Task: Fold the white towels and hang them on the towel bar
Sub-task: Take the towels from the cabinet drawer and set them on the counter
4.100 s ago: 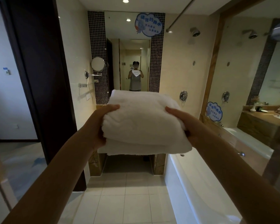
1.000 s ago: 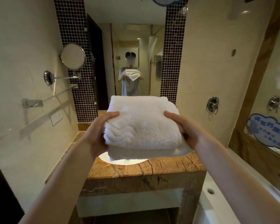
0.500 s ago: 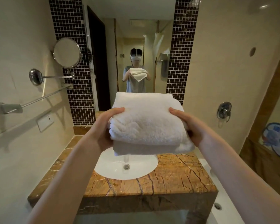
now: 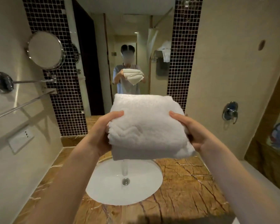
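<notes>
A thick, folded white towel (image 4: pixel 145 126) is held level in front of me, above the sink. My left hand (image 4: pixel 102 131) grips its left edge, thumb on top. At the opposite edge my right hand (image 4: pixel 194 131) grips it the same way. The chrome towel bar (image 4: pixel 23 105) runs along the left wall, well left of the towel and at about its height. Nothing hangs on the bar.
Below the towel lies a white basin (image 4: pixel 124 183) set in a brown marble counter (image 4: pixel 187 183). A round swivel mirror (image 4: pixel 45 50) on an arm sticks out above the bar. The wall mirror (image 4: pixel 124 54) ahead reflects me; a shower valve (image 4: pixel 230 111) is at right.
I have walked from the doorway up to the counter, carrying the towel in both hands. The basin and towel bar are now closer; my grip is unchanged.
</notes>
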`<state>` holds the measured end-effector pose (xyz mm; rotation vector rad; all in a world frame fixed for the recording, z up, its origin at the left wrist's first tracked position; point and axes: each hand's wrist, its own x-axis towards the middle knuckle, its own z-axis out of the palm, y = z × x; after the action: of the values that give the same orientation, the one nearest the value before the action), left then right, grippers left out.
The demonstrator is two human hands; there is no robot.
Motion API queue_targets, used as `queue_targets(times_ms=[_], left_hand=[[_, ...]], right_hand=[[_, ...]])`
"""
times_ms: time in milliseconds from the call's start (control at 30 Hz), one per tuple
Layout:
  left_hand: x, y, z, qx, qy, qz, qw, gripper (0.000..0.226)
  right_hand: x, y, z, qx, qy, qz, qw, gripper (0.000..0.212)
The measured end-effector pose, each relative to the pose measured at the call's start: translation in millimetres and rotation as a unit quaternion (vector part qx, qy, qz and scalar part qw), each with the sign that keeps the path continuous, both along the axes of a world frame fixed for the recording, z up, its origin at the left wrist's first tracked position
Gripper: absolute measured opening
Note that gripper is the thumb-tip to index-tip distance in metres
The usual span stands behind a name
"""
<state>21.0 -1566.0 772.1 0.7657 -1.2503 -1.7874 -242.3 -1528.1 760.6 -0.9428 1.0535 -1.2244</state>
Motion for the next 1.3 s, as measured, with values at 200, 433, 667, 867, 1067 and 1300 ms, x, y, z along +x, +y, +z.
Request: queue_targets(times_ms=[200,433,667,867,1067,1300], left_hand=[[-6.8,-59.5,9.8,-0.001,-0.009,-0.028,1.0,0.037],[-30.3,-109.7,6.3,-0.002,-0.001,-0.057,0.998,0.026],[-75.8,-156.1,-14.2,0.014,0.004,-0.064,0.998,0.029],[-133.9,-194.5,-39.5,0.033,0.029,-0.05,0.998,0.025],[-184.6,-227.6,-69.8,0.064,0.044,-0.031,0.996,0.023],[-225.4,-254.3,-120.5,0.104,0.036,-0.024,0.994,0.026]], right_hand=[[-2.7,-46.0,3.8,0.011,-0.027,-0.02,0.999,0.06],[-18.7,-83.0,4.4,0.029,-0.031,-0.07,0.997,0.073],[-59.9,-116.1,-5.2,0.03,-0.038,-0.092,0.995,0.047],[-111.4,-147.7,-26.0,0.044,-0.054,-0.116,0.991,0.042],[-156.1,-177.7,-53.0,0.068,-0.06,-0.136,0.987,0.057],[-193.3,-199.6,-99.1,0.102,-0.092,-0.159,0.978,0.032]])
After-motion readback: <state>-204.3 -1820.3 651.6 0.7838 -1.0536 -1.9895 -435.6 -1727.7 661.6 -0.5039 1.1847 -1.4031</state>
